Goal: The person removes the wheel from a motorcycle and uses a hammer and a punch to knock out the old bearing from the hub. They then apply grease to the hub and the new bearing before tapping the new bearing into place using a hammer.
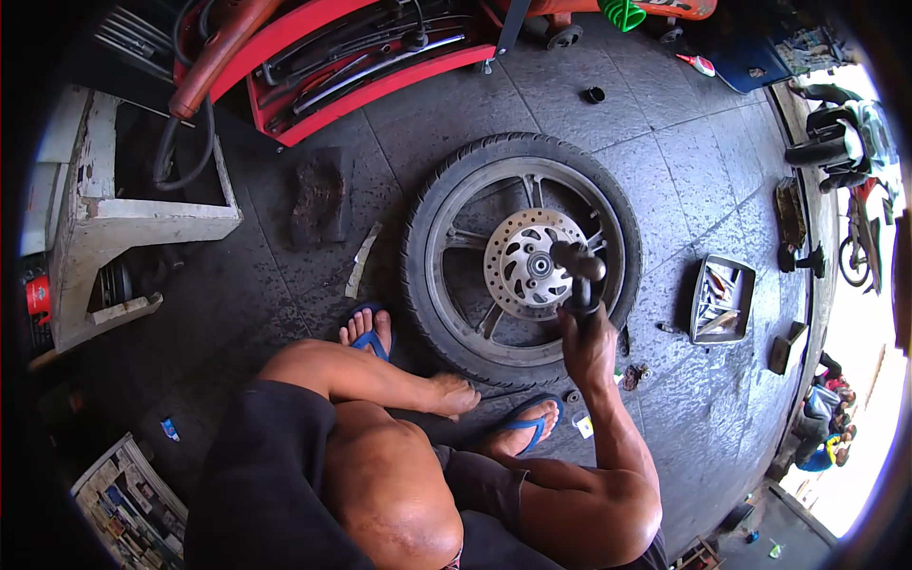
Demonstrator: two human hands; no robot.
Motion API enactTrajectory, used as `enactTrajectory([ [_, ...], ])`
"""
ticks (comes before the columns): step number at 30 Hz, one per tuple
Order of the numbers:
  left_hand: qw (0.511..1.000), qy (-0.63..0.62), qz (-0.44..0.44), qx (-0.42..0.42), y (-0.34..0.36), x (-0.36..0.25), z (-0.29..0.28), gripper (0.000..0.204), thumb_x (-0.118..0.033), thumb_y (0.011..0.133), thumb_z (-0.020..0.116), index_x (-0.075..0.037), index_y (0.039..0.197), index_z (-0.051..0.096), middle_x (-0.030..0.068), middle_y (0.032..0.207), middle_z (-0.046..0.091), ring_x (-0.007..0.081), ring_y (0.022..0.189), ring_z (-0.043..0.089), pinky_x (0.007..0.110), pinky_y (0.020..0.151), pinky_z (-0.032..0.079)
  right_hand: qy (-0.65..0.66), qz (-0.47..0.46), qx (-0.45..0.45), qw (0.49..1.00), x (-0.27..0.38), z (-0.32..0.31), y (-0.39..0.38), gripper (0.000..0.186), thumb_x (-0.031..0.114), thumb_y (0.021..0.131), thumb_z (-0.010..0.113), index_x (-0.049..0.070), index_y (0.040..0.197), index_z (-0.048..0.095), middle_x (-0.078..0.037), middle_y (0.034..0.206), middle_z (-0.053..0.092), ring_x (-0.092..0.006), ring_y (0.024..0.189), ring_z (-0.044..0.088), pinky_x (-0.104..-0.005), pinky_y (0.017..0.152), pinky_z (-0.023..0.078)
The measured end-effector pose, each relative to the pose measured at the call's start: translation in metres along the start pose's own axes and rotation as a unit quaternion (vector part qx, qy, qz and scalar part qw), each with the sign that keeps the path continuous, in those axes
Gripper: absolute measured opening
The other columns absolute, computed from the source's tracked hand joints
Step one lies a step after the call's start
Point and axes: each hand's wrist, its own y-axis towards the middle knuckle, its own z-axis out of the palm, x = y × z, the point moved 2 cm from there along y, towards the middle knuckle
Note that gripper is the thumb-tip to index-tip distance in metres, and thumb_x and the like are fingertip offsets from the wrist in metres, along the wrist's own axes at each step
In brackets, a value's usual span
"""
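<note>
Left hand point(456, 394) sits by the wheel's point(465, 239) near edge, grip unreadable; wheel lies flat on floor point(684, 190), disc point(506, 280) up, presumably for steadiness; hammer point(587, 269) hangs above, right hand point(589, 353) wrapped firmly round its handle, likely for control.

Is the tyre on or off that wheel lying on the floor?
On: the black tyre rings the grey rim wherever both show; a short stretch behind the right hand is hidden.

hammer point(583, 265) partly hides brake disc point(503, 266); right hand point(591, 344) partly hides handle point(583, 293)
</note>
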Motion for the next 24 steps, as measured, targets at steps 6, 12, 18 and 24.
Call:
enactTrajectory([
  [6,0.986,-0.051,-0.155,-0.023,0.017,0.010,0.027,0.033,-0.018,0.076,0.074,0.004,0.101,0.070,0.0221,0.087,0.073,0.0387,0.083,0.074,0.048,0.070,0.060,-0.056,0.025,0.064,0.996,-0.030,0.020,0.002,0.033,0.026,0.091,0.070,-0.003,0.099,0.055,-0.030,0.082,0.067,-0.0510,0.082,0.066,-0.0545,0.071,0.052],
  [12,0.965,-0.119,-0.152,0.179,0.002,0.004,-0.015,0.030,-0.018,0.072,0.072,0.001,0.095,0.074,0.0202,0.095,0.075,0.0336,0.085,0.075,0.048,0.071,0.059,0.015,-0.003,-0.003,1.000,-0.003,0.013,-0.005,0.025,0.020,0.091,0.070,-0.001,0.102,0.060,-0.027,0.087,0.070,-0.0480,0.086,0.068,-0.0512,0.071,0.053],
  [18,0.972,-0.210,-0.009,0.105,-0.025,0.010,-0.041,0.037,-0.023,0.072,0.072,-0.002,0.102,0.072,0.0239,0.094,0.071,0.0425,0.091,0.068,0.051,0.080,0.054,-0.040,0.015,0.036,0.998,-0.039,0.024,0.004,0.032,0.023,0.090,0.072,-0.003,0.097,0.055,-0.030,0.083,0.068,-0.0509,0.082,0.066,-0.0541,0.070,0.052],
  [24,0.942,-0.280,0.031,-0.181,-0.066,0.011,-0.054,0.035,-0.016,0.074,0.072,-0.005,0.106,0.064,0.0179,0.091,0.067,0.0409,0.084,0.067,0.049,0.074,0.054,0.028,0.002,0.005,1.000,-0.008,0.010,-0.002,0.031,0.022,0.090,0.071,-0.001,0.103,0.055,-0.029,0.082,0.068,-0.0505,0.080,0.067,-0.0545,0.068,0.052],
])
